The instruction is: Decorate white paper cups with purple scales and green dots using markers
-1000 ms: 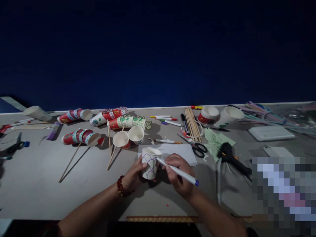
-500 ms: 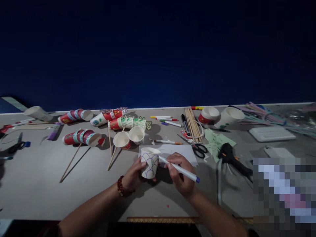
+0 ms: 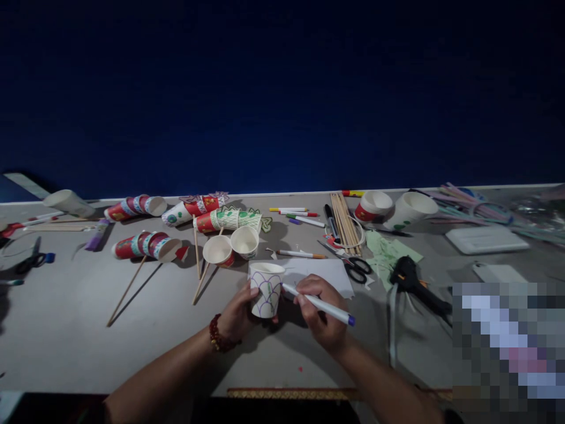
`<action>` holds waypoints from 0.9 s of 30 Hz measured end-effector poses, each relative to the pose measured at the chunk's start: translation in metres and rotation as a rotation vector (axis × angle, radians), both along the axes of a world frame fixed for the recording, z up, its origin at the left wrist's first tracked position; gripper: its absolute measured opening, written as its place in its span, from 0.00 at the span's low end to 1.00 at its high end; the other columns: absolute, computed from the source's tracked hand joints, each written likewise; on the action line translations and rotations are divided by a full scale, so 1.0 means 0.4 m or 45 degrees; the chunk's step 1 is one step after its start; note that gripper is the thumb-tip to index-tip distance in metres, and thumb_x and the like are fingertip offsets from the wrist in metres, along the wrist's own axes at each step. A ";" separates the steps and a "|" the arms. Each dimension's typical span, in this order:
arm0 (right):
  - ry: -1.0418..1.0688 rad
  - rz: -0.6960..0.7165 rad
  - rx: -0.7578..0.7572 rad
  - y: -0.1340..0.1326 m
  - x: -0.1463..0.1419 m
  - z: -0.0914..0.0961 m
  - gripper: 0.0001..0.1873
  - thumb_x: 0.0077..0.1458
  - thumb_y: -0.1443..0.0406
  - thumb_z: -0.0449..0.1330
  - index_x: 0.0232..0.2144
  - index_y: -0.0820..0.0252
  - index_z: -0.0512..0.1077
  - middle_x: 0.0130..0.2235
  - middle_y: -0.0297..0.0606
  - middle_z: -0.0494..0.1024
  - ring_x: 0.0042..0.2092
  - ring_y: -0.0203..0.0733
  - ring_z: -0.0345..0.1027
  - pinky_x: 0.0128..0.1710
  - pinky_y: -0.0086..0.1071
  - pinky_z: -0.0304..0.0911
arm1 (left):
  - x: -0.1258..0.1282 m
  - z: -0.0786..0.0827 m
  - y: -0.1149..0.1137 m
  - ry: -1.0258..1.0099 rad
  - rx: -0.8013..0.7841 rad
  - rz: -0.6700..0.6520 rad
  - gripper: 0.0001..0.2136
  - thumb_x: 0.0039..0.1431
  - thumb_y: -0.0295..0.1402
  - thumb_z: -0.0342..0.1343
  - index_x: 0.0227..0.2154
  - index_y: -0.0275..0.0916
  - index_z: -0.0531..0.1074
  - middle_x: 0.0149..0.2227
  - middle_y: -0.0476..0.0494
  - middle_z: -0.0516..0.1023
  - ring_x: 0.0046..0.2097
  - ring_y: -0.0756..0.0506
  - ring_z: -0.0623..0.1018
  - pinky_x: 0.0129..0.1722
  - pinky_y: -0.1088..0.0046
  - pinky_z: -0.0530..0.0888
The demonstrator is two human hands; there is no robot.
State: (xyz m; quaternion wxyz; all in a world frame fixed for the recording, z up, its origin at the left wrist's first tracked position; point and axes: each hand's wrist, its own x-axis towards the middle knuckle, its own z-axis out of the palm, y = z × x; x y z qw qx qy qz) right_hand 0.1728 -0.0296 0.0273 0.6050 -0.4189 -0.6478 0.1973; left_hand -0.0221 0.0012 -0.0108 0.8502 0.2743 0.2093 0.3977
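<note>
My left hand [image 3: 238, 311], a beaded bracelet at its wrist, grips a white paper cup [image 3: 265, 291] by its left side and base. Purple curved lines like scales cover the cup, with a small green mark among them. In my right hand [image 3: 321, 312] is a white marker [image 3: 324, 305] with a purple end, pinched like a pen. Its tip meets or nearly meets the cup's right side; contact is hard to tell. A white sheet of paper [image 3: 318, 272] lies on the table behind the cup and my right hand.
Two paper cups [image 3: 218, 251] and decorated cup figures on sticks [image 3: 148, 244] lie left. Several markers [image 3: 304, 220], wooden sticks [image 3: 344, 221] and black scissors [image 3: 358, 270] are behind the sheet. A black glue gun [image 3: 417, 285] rests right, near green paper [image 3: 384, 253]. One corner is pixelated.
The cup has shifted and turned slightly to the left in my left hand. My right hand and the marker have moved a little left with it.
</note>
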 end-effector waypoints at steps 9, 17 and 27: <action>0.107 0.004 -0.002 -0.005 0.002 0.004 0.06 0.61 0.70 0.58 0.37 0.53 0.73 0.28 0.36 0.77 0.32 0.46 0.73 0.32 0.39 0.70 | -0.013 0.005 0.006 -0.085 -0.174 -0.012 0.19 0.61 0.41 0.61 0.48 0.31 0.79 0.43 0.33 0.84 0.42 0.39 0.82 0.40 0.63 0.79; 0.074 0.072 0.017 -0.009 0.000 0.010 0.08 0.60 0.72 0.58 0.38 0.53 0.72 0.27 0.34 0.75 0.31 0.43 0.71 0.32 0.38 0.69 | -0.007 0.017 -0.003 0.119 -0.099 0.068 0.25 0.51 0.40 0.72 0.51 0.36 0.76 0.43 0.38 0.83 0.40 0.42 0.81 0.39 0.68 0.77; -0.071 0.179 0.064 -0.009 -0.003 0.044 0.10 0.58 0.72 0.57 0.39 0.52 0.72 0.27 0.33 0.77 0.29 0.43 0.72 0.30 0.36 0.70 | -0.007 -0.005 -0.010 0.217 -0.051 0.095 0.30 0.49 0.40 0.73 0.54 0.38 0.72 0.41 0.40 0.81 0.38 0.43 0.79 0.35 0.69 0.77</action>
